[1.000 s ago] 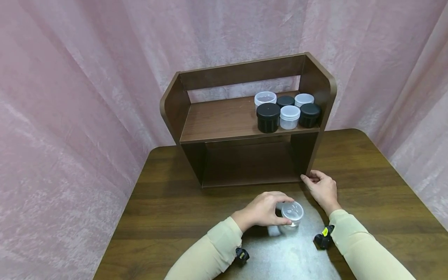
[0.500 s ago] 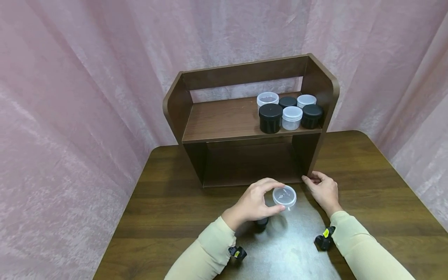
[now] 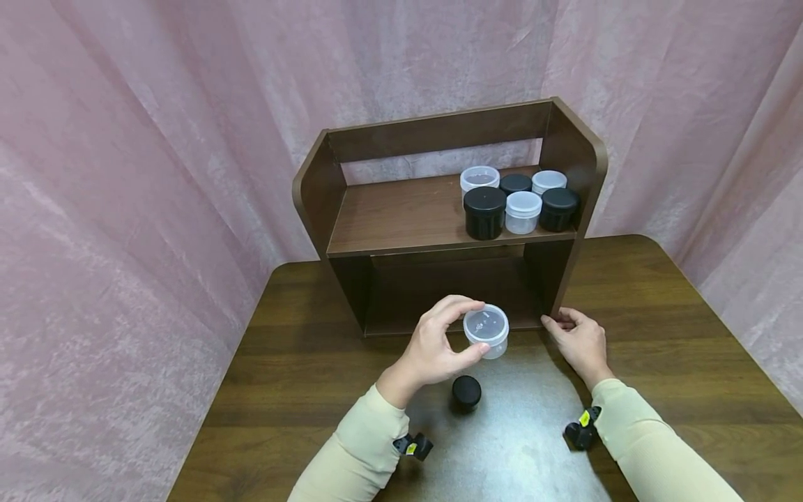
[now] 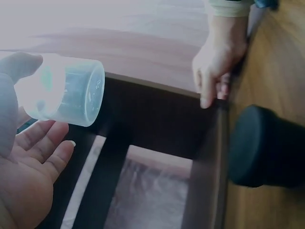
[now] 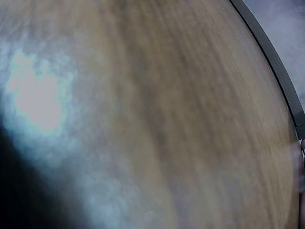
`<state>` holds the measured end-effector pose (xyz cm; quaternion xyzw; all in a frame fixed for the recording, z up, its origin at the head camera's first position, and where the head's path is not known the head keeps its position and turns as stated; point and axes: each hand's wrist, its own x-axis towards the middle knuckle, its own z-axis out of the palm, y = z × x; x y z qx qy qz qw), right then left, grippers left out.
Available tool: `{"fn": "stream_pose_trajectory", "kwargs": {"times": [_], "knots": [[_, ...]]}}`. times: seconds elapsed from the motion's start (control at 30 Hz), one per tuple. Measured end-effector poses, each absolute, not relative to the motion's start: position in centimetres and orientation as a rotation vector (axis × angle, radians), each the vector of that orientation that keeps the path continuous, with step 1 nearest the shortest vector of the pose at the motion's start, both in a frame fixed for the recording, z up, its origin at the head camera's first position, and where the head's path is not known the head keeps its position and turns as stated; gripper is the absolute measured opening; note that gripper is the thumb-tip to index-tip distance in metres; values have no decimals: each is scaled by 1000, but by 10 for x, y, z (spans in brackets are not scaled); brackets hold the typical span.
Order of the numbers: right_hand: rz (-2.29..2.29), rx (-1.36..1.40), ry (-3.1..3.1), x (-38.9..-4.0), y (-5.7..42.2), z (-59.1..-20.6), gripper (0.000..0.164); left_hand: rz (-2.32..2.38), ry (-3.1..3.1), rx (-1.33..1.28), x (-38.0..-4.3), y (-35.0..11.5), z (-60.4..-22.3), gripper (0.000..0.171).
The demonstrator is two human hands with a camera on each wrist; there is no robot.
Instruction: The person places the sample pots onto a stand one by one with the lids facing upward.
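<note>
My left hand (image 3: 436, 345) pinches a clear plastic jar with a translucent lid (image 3: 486, 324) between thumb and fingers, raised above the table in front of the shelf's lower compartment. In the left wrist view the same jar (image 4: 78, 90) lies sideways across the picture. My right hand (image 3: 578, 341) touches the lower front right corner of the brown wooden shelf (image 3: 401, 247). A small black-lidded jar (image 3: 467, 392) stands on the table below my left hand; it shows large and dark as the black jar (image 4: 267, 148) in the left wrist view.
On the upper shelf's right half stand several jars, among them a large black jar (image 3: 484, 213), a clear jar with a white lid (image 3: 523, 211) and a black jar (image 3: 558, 209). The wooden table (image 3: 301, 390) bears the shelf. A pink curtain (image 3: 157, 174) hangs behind.
My left hand has lifted the clear jar off the table and moved it left and toward the shelf. The small black jar has come into full view. My right hand stays at the shelf corner.
</note>
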<state>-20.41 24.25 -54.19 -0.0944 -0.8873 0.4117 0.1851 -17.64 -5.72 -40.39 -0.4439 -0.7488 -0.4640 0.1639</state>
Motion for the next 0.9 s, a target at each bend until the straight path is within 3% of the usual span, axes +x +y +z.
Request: {"fn": "stream_pose_trajectory", "kwargs": {"times": [0.9], "knots": [[1169, -246, -2513, -203, 243, -541, 56, -1346, -1963, -1162, -179, -99, -335, 48]]}}
